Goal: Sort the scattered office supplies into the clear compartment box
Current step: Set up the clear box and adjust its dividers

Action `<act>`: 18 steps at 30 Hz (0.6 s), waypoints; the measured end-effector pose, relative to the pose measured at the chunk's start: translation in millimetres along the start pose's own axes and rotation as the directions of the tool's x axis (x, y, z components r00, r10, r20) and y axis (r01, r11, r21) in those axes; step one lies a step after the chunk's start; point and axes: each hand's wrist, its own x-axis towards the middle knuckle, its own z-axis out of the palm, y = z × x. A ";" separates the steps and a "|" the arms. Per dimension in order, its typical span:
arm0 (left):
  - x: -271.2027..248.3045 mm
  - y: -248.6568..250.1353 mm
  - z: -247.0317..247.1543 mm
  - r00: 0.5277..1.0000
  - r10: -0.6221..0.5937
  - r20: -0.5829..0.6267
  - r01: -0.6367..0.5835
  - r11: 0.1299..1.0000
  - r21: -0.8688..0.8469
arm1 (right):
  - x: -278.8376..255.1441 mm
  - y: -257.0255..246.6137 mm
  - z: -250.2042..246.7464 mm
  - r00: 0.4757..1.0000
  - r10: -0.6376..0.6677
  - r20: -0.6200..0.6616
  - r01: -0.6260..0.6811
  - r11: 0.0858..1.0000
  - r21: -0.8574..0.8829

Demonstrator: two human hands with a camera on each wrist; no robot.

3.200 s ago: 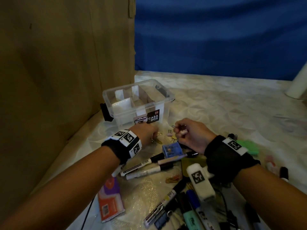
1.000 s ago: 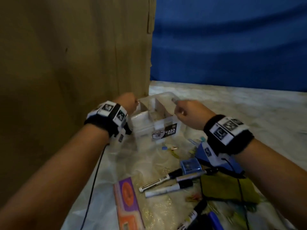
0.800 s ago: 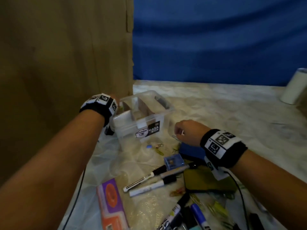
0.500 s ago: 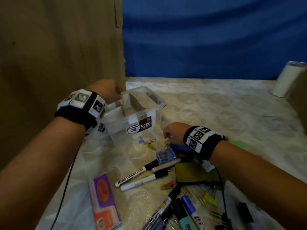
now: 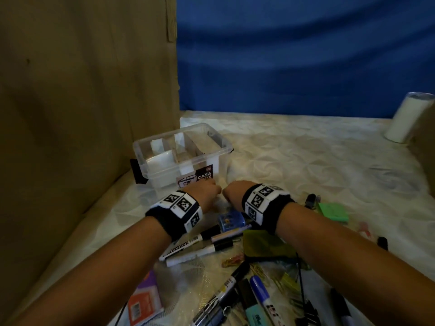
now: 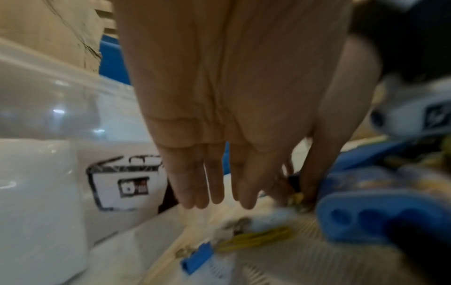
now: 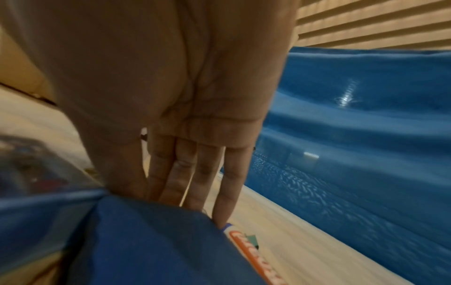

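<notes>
Just beyond the two hands, in the head view, the clear plastic compartment box with white dividers (image 5: pixel 182 156) is seen standing open on the pale patterned table cover (image 5: pixel 306 161); its compartments look bare or nearly so, though their floors are partly hidden. Little of the sorting is judged done, since most supplies lie loose behind the wrists: black-capped white markers (image 5: pixel 195 245), a small blue transparent sharpener (image 5: pixel 231 221), a green sticky-note pad (image 5: pixel 332 211) to the right of the right hand (image 5: pixel 234 192), and a heap of pens and paper clips (image 5: pixel 247 300) nearer the body. The left hand (image 5: pixel 204 191) is lowered just in front of the box label, knuckles almost touching the right hand. From the left wrist view, the left hand's (image 6: pixel 234 108) three outer fingers hang straight and relaxed, while thumb and forefinger are closed onto a small yellow clip (image 6: pixel 296 198) on the cover; a yellow paper clip (image 6: pixel 256 239) and a small blue piece (image 6: pixel 197 256) lie below the fingertips, and the box wall (image 6: pixel 48 115) stands just to its left. From the right wrist view, the right hand's (image 7: pixel 183 108) fingers are extended downward with nothing visibly held, their tips behind a dark blue object (image 7: pixel 146 241); whether anything is pinched there cannot be told. The box looks rigid, light and open-topped.
</notes>
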 end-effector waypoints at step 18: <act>10.4 -0.8 7.8 0.997 -0.080 0.014 0.080 0.995 -0.057 | -54.2 63.4 -15.4 0.910 0.349 -0.226 0.172 0.178 0.969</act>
